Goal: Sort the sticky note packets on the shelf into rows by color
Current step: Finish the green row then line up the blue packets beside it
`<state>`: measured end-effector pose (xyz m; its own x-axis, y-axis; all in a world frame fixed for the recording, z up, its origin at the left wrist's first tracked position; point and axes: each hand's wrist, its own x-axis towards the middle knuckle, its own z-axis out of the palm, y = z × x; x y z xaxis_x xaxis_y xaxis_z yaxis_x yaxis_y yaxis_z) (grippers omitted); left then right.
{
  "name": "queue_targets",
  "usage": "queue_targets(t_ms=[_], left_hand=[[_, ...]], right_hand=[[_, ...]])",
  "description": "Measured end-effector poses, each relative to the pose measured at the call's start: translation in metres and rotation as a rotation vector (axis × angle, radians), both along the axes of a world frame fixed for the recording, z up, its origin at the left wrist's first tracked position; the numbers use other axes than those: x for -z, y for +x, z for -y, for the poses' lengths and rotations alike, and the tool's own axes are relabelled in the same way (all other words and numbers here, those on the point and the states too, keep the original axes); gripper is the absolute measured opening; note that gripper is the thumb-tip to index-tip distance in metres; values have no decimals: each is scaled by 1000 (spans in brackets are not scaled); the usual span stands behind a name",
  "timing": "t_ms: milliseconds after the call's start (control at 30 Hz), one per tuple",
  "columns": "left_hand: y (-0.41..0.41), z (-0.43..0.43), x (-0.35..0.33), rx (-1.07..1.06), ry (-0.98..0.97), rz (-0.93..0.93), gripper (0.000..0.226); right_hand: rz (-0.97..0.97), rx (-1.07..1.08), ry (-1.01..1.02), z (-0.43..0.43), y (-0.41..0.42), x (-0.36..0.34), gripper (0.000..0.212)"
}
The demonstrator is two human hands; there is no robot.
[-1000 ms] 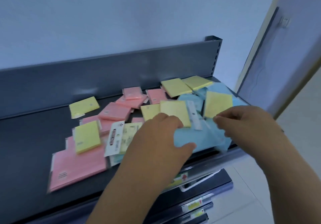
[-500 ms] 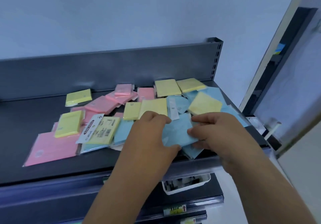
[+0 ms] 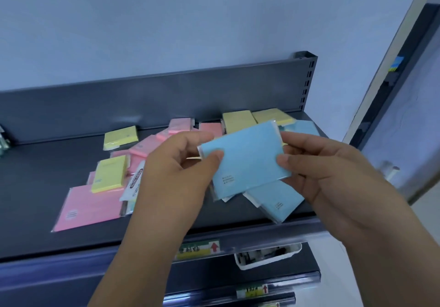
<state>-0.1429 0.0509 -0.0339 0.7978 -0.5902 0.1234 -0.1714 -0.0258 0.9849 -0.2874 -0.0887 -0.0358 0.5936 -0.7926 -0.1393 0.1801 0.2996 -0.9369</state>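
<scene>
Left hand (image 3: 176, 171) and right hand (image 3: 333, 171) pinching a blue packet (image 3: 247, 159) above the dark shelf (image 3: 35, 187), pink and yellow packets left.

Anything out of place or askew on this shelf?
The packets lie unsorted at odd angles: a yellow packet rests on the large pink packet, and a second blue packet sits crooked by the shelf front edge, below the blue packet the left hand and right hand hold.
</scene>
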Motion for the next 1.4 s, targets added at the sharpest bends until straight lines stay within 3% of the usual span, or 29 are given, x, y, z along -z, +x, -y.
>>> queue_targets(t_ms=[200,300,500,767,967,1233,1400], left_hand=[[42,-33,-10,-14,-141,-17,20],[75,-62,-8,-65,-197,-58,16],[159,-131,-4,-152,-261,-73,14],[256,-208,-3,-196,-141,-25,29],[290,-220,-7,-216,-105,-14,25],[327,-241,-7,-228,-104,17,23],[370,-249,-9,-153,26,1,29]], right_hand=[[-142,10,-200,-36,42,-2,14],[-208,54,-329,-64,76,-6,15],[-207,61,-366,-139,167,-12,9],[-312,126,-504,-221,271,-18,23],[-371,130,-563,-233,304,-24,36],[-453,96,-644,-245,360,-29,28],[-605,121,-689,-247,412,-23,22]])
